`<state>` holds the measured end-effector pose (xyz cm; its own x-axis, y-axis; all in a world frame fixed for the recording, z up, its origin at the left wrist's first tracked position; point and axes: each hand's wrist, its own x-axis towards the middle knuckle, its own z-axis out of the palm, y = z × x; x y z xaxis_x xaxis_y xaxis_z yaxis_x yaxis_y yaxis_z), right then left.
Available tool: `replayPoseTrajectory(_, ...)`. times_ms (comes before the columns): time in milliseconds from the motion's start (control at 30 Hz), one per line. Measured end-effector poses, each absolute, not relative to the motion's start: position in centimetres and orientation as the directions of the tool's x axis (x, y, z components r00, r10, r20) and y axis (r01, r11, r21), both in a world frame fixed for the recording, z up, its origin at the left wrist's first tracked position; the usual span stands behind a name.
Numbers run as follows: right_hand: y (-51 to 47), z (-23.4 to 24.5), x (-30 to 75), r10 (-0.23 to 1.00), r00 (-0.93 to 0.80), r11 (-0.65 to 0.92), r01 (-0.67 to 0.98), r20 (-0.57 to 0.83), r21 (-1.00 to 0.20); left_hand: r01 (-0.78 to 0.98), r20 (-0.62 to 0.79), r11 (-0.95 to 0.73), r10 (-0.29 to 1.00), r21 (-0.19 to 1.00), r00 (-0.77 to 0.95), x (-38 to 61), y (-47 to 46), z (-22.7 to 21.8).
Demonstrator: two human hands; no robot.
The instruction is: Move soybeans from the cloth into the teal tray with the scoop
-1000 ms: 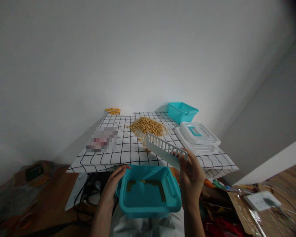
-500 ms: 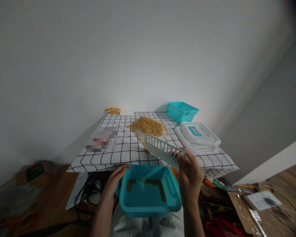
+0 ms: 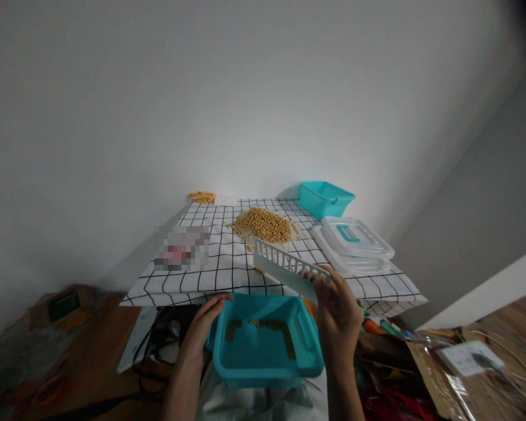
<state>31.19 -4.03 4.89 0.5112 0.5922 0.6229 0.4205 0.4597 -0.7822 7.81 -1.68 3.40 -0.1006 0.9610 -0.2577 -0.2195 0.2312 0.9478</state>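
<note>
My right hand [image 3: 339,313] pinches one end of a white slotted plastic strip [image 3: 284,270], like a drawer divider. Its far end points left, over the table's front edge and short of a heap of soybeans [image 3: 265,225]. My left hand [image 3: 204,324] is closed on the left rim of a teal plastic bin [image 3: 267,374] that rests on my lap below the table edge. Inside the bin, some beans [image 3: 284,336] lie in a band along the back and sides of the floor. A few loose soybeans [image 3: 258,271] sit on the cloth near the strip.
A checked cloth [image 3: 228,263] covers the table. At the back right stands a second turquoise bin [image 3: 322,202], with clear lids [image 3: 355,242] stacked in front of it. A blurred-out packet [image 3: 182,248] lies left; a yellow object [image 3: 201,197] is behind. A power strip [image 3: 469,356] lies low right.
The free end of the slotted strip has shifted slightly left. My left hand and the bin on my lap stay about where they were.
</note>
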Motion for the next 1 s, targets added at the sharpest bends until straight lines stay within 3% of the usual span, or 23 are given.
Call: replayPoseTrajectory(1000, -4.0, 4.6, 31.4, 0.550, 0.495, 0.464, 0.488, 0.673, -0.739, -0.188, -0.278, 0.253, 0.953, 0.949, -0.122, 7.9, -2.0, 3.7)
